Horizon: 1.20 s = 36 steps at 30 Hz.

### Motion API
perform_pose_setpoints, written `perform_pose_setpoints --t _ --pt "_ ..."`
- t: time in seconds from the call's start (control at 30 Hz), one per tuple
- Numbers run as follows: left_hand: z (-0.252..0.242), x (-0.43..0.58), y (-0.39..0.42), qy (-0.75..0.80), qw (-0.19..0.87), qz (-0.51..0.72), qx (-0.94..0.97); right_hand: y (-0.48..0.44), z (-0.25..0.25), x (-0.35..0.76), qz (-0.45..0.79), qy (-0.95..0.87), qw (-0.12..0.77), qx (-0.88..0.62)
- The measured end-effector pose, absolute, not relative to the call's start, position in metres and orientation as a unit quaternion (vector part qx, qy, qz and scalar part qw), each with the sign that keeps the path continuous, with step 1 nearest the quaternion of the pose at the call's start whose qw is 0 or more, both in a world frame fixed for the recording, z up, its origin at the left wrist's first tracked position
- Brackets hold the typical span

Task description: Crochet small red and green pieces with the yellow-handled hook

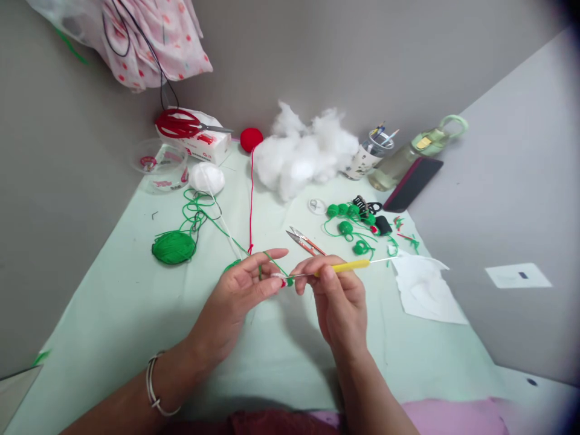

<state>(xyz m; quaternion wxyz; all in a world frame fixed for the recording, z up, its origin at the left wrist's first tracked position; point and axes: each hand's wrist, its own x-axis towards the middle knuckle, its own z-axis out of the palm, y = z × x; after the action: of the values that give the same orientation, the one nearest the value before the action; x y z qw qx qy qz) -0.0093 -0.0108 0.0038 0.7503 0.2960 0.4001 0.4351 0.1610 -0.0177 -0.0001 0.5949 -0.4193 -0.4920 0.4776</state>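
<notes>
My left hand pinches a tiny crocheted piece of white, red and green yarn, with green yarn looped over its fingers. My right hand is closed round a yellow-handled crochet hook, whose metal tip meets the small piece. Green yarn runs back to a green ball at the left. A red strand leads up to a red ball, and white strands lead to a white ball.
Small snips lie just beyond my hands. Several green crocheted balls sit right of centre, white stuffing behind. Red scissors rest on a box, with a cup of tools, a bottle, a dark phone and white paper.
</notes>
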Motion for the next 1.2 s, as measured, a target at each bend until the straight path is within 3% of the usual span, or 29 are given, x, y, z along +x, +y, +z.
perform_pose_setpoints --t 0.3,0.4,0.47,0.53,0.67,0.8,1.0,1.2 --pt "-0.001 -0.009 -0.014 0.472 0.629 0.471 0.399 -0.032 -0.004 0.158 0.148 -0.754 0.489 -0.414" --pt "0.001 -0.007 -0.014 0.433 0.709 0.455 0.321 -0.035 -0.009 0.158 0.048 -0.784 0.448 -0.427" --pt "0.004 -0.007 -0.012 0.387 0.786 0.417 0.243 -0.035 -0.009 0.159 0.077 -0.763 0.467 -0.440" --pt "0.006 -0.008 -0.009 0.358 0.823 0.396 0.193 -0.033 -0.005 0.159 0.181 -0.703 0.524 -0.446" --pt "0.007 -0.009 -0.008 0.358 0.806 0.427 0.203 -0.023 0.002 0.158 0.348 -0.587 0.596 -0.423" --pt "0.003 -0.006 -0.012 0.378 0.766 0.445 0.267 -0.022 -0.001 0.153 0.332 -0.623 0.568 -0.424" --pt "0.002 -0.005 -0.011 0.363 0.807 0.419 0.202 -0.033 -0.009 0.155 0.128 -0.739 0.498 -0.436" --pt "0.001 -0.010 -0.005 0.362 0.807 0.426 0.188 -0.021 -0.001 0.161 0.348 -0.573 0.602 -0.433"
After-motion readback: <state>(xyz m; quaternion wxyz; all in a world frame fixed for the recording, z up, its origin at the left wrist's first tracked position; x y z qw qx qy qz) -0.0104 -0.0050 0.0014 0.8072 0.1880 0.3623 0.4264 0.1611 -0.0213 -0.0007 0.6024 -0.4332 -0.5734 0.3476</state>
